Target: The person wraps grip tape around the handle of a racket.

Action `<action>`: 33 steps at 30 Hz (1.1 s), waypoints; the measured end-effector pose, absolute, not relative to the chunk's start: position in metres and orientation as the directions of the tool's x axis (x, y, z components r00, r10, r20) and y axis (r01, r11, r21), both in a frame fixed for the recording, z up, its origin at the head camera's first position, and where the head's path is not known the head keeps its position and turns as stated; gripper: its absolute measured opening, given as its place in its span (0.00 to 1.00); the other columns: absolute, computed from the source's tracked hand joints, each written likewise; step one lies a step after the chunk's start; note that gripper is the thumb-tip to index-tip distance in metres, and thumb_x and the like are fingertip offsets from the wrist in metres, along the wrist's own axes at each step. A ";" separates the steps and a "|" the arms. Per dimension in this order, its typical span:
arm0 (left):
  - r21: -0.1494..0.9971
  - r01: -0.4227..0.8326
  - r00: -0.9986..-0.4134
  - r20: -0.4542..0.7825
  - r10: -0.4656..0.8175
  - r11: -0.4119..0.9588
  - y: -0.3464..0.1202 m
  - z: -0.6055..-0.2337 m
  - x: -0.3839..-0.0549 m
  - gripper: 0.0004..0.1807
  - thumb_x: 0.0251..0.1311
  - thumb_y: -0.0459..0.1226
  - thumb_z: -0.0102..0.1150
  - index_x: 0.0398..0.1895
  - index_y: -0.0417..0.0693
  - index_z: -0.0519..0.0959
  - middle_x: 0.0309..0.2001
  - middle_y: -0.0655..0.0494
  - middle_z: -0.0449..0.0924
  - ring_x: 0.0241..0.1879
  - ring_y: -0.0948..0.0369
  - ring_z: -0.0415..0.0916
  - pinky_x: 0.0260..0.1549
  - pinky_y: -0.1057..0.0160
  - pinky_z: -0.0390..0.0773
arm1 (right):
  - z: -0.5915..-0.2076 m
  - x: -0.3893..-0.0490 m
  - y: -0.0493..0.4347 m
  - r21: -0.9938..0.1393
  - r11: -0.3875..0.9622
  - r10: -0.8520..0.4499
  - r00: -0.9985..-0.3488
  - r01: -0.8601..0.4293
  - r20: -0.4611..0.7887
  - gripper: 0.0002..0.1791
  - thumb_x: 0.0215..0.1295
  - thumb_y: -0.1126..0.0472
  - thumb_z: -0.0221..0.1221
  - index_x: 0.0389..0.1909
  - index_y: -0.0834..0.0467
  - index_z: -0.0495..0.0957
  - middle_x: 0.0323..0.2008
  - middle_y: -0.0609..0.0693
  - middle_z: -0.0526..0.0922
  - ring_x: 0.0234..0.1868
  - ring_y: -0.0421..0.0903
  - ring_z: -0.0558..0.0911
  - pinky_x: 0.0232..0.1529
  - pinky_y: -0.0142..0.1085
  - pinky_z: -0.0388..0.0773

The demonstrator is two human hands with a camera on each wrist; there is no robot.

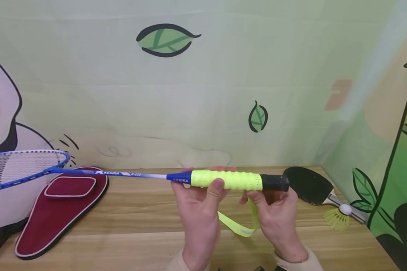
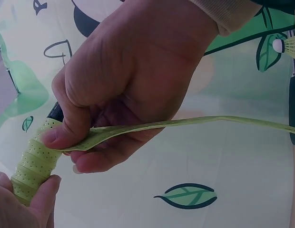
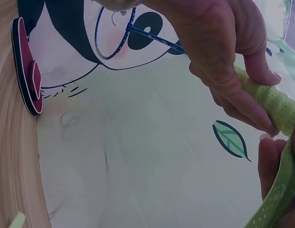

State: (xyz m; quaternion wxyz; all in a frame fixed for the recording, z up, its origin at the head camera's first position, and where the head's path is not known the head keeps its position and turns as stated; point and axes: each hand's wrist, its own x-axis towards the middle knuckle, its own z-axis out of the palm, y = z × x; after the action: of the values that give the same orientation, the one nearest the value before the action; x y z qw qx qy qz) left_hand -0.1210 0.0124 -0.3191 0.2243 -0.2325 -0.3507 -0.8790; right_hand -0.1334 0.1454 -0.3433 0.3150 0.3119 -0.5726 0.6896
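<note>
A blue and white badminton racket is held level above the table, its head cut off by the left edge of the head view. Bumpy, perforated yellow-green grip tape is wrapped round most of the handle. The black butt end shows uncovered. My left hand grips the wrapped handle near the blue cone, thumb lying across the front. Close to the black end, my right hand pinches the tape between thumb and fingers. From there the loose tape trails away, hanging in a loop below the handle in the head view.
On the wooden table, a maroon paddle case lies at the left. A black table tennis paddle lies at the back right, with a yellow shuttlecock by its handle. A printed cloth backdrop rises behind.
</note>
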 end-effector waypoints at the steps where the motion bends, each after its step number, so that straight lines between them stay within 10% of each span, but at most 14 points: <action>1: 0.512 0.558 -0.791 0.566 -0.233 -0.653 0.012 -0.319 -0.121 0.23 0.64 0.22 0.53 0.54 0.43 0.54 0.42 0.43 0.79 0.44 0.43 0.82 0.45 0.43 0.80 | -0.343 -0.133 0.145 -0.593 -0.149 0.075 -0.607 -0.791 0.791 0.11 0.57 0.80 0.60 0.41 0.74 0.74 0.26 0.56 0.83 0.21 0.45 0.83 0.26 0.32 0.83; 33: 0.602 0.555 -0.830 0.450 -0.330 -0.575 0.005 -0.310 -0.119 0.23 0.61 0.26 0.61 0.51 0.43 0.58 0.36 0.48 0.74 0.35 0.53 0.81 0.31 0.44 0.84 | -0.346 -0.135 0.149 -0.563 -0.135 -0.059 -0.561 -0.815 0.826 0.06 0.64 0.78 0.54 0.39 0.69 0.75 0.23 0.52 0.76 0.21 0.43 0.71 0.14 0.35 0.67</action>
State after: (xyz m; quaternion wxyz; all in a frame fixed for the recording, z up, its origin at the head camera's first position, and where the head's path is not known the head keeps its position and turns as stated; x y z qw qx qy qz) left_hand -0.1191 0.0055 -0.3104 0.2529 -0.1456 -0.3857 -0.8753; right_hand -0.1355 0.1490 -0.3456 0.2879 0.3697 -0.5912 0.6565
